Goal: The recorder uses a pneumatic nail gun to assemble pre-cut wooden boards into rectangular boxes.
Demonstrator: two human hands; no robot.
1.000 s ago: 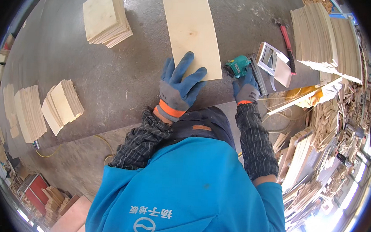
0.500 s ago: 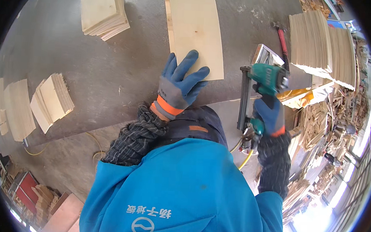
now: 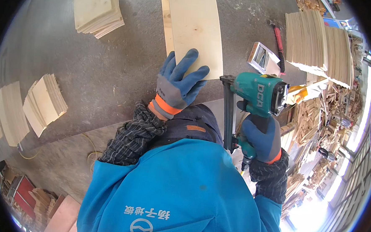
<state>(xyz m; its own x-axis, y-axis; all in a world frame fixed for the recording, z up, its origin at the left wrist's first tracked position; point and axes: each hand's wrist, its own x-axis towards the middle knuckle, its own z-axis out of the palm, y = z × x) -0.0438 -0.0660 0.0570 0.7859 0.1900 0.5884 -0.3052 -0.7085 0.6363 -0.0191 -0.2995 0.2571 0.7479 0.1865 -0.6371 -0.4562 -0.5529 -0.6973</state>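
My left hand (image 3: 175, 82), in a blue and grey glove with an orange cuff, lies with its fingers spread on the near end of a pale wooden board (image 3: 198, 30). Another strip of wood (image 3: 168, 24) shows along the board's left edge, partly covered by it. In my gloved right hand (image 3: 263, 137) is a teal and black nail gun (image 3: 260, 92), gripped by its handle. Its nose sits close to the board's near right corner; whether they touch I cannot tell. The hose end hangs at the bottom of the handle.
A box of staples or nails (image 3: 263, 58) and a red-handled hammer (image 3: 279, 47) lie on the grey table (image 3: 112, 70) to the right. Tall stacks of thin boards (image 3: 306, 40) stand beyond. More board stacks (image 3: 98, 8) are at far left and near left (image 3: 45, 104).
My right hand has brought the nail gun leftward, nearer to the board's near right corner. My left hand stays on the board. The whole view has shifted slightly.
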